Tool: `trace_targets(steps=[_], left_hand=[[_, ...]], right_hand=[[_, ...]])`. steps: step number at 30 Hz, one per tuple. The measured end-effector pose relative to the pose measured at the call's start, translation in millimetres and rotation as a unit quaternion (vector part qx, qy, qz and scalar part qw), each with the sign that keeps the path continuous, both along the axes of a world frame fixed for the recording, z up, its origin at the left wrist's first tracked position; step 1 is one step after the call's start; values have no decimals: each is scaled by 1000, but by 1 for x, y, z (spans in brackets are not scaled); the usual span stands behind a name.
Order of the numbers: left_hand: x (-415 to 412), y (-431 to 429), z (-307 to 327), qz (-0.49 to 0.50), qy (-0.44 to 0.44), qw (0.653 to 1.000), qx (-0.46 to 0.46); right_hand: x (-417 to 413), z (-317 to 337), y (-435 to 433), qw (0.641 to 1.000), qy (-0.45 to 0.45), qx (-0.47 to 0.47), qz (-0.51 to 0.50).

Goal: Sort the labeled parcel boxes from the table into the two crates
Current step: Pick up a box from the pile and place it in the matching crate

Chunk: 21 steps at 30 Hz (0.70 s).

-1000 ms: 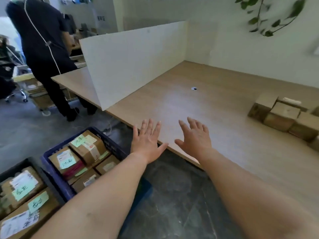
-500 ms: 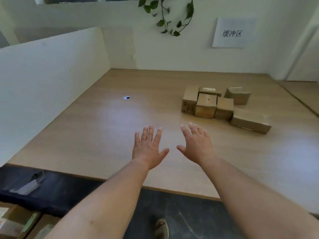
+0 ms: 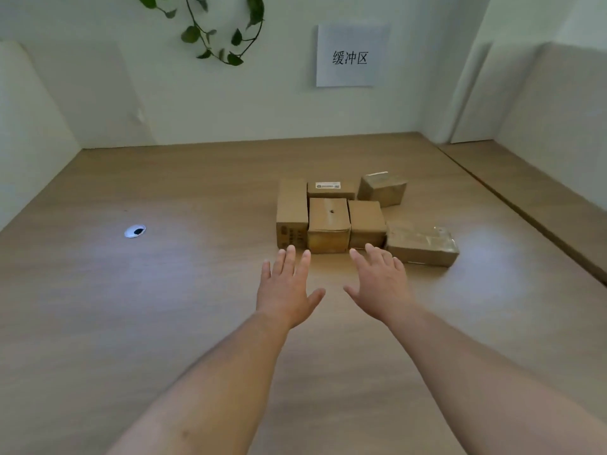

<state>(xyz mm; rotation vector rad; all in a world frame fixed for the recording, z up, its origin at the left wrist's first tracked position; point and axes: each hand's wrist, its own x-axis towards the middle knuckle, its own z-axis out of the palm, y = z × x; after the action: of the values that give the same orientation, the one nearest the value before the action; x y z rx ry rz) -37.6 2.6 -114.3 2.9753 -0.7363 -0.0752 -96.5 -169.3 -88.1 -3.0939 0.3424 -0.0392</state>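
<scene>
I've swung my view off the crates on the floor to the left, which are now out of sight. The six cardboard boxes (image 3: pixel 328 221) sit straight ahead, clustered right of the middle of the table (image 3: pixel 164 290). My left hand (image 3: pixel 285 287) and right hand (image 3: pixel 381 284) have closed in, both spread flat and empty, fingertips just short of the nearest boxes. I judge the next pick is about to start.

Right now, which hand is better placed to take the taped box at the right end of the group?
The right hand: its open fingers point close beside the taped box, while the left hand is farther left, before the leftmost box.
</scene>
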Motion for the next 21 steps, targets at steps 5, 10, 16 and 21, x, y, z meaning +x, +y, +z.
trace_targets(steps=[5,10,16,21], left_hand=[[22,-50,-12,-48,32,998,-9],[31,-112,-19,-81,55,995,-27],[40,-182,-24,-71,72,994,-32],[50,-234,-29,-11,96,994,-56]], right_hand=[[-3,-12,-50,997,32,5,-66],[-6,-23,-111,990,46,22,-130],[-2,-35,-183,987,57,28,-145],[20,-42,-243,989,64,39,-127]])
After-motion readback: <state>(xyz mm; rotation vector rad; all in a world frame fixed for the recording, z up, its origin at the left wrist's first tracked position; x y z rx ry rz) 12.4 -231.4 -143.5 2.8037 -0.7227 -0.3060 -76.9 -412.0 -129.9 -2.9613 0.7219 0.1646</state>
